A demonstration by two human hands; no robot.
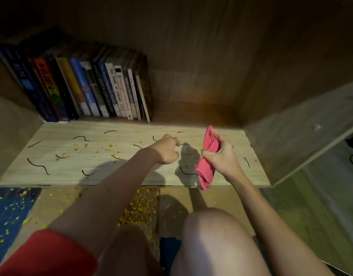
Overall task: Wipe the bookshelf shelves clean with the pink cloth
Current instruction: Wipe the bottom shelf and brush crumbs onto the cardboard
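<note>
Pink cloth (208,169) in curled right hand (221,156); left hand (167,150) an empty fist; books (88,86) on shelf (76,168).

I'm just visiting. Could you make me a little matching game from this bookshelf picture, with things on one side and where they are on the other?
1 pink cloth
2 books
3 yellow crumbs
4 black strands

A upright, back left of shelf
B thin curls on the shelf board
C gripped by right hand
D specks on shelf and floor

Pairs: 1-C, 2-A, 3-D, 4-B
</note>
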